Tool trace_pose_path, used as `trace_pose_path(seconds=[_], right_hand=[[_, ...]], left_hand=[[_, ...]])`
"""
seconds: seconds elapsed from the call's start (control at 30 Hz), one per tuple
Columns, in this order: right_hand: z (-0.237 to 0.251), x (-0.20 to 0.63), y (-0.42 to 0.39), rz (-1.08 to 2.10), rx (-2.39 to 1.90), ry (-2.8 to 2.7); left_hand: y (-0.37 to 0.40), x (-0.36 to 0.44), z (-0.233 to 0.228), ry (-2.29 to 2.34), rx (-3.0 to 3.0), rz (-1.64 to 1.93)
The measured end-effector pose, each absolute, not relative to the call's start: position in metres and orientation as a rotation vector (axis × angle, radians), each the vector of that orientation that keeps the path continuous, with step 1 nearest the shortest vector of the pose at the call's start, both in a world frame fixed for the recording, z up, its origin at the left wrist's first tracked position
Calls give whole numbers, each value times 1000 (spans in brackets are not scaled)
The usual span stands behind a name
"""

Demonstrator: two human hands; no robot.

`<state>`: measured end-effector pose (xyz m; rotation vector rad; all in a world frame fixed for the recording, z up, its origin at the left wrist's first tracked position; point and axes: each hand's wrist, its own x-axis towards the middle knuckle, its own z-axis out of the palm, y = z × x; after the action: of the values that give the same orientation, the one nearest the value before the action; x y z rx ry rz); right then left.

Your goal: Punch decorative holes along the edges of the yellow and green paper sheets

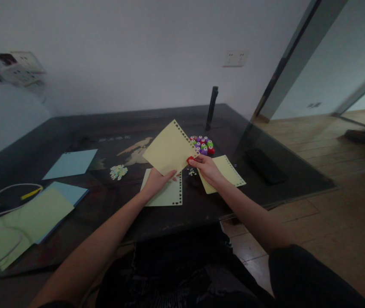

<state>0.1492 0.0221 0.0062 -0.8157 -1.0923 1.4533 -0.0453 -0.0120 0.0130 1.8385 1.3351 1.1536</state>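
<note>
Presently, nearest in, a white cable (14, 244) lies over loose sheets (45, 211) at the near left corner of the desk (201, 211); a snag there could drag paper off the edge. By the middle of the near edge, a pale green sheet (166, 197) with a punched border lies partly under the left hand (157, 182); a low forearm could shift or crease it. Left grip: closed lightly, thumb over and fingers beneath the lower corner of the raised yellow sheet (167, 147), which is tilted above the desk's middle. Right hand (208, 170): fingertips closed on a small red punch (190, 161) at that sheet's right-hand edge; cannot tell whether paper is inside its slot. Judgement: with so little paper pinched, the sheet could swing, giving a skewed or overlapping hole; squeezing too near the margin could tear it. A second yellow sheet (224, 169) lies under the right wrist, toward the near right, and could be nudged. Scattered cut-outs (191, 172) and, further left, a heap of cut-outs (118, 172) look light; a sleeve or draught might spread them. Beyond, coloured punches (203, 145) stand bunched; the raised sheet could knock some over. Toward the far edge, a slim black cylinder (212, 109) stands upright, tippable if bumped.
</note>
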Motion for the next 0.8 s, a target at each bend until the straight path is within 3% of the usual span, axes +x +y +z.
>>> trace_pose_path(seconds=[0.8], right_hand=[[5,149,22,1434,-809,-1132]], left_hand=[[-11,-46,10,1364,1825,1172]])
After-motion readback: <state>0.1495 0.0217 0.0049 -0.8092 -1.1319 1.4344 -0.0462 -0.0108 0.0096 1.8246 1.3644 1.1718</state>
